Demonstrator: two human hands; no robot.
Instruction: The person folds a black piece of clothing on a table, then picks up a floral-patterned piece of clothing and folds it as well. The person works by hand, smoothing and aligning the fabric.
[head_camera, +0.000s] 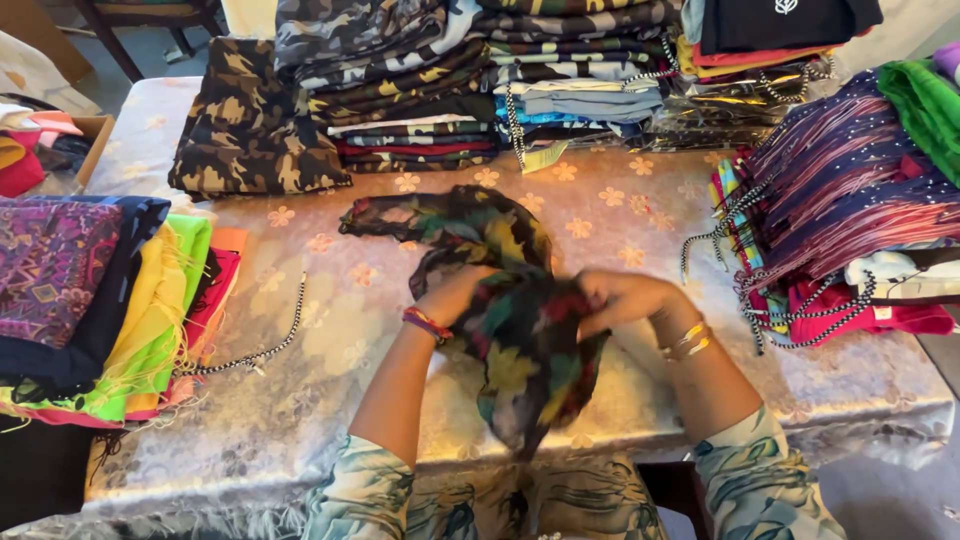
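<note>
both hands clenched on dark floral scarf (520, 320) at table's (300, 400) near edge: left hand (455, 293), right hand (620, 297). clear plastic packages (740, 100) stacked at far right beside camouflage cloth pile (400, 80); pale tag (545, 157) hanging below folded stack.

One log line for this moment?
left hand: gripping dark floral scarf | right hand: gripping same scarf | scarf: bunched, draped over table edge

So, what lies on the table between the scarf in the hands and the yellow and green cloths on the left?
In the head view, only a black-and-white cord lies there on the table cover.
</note>
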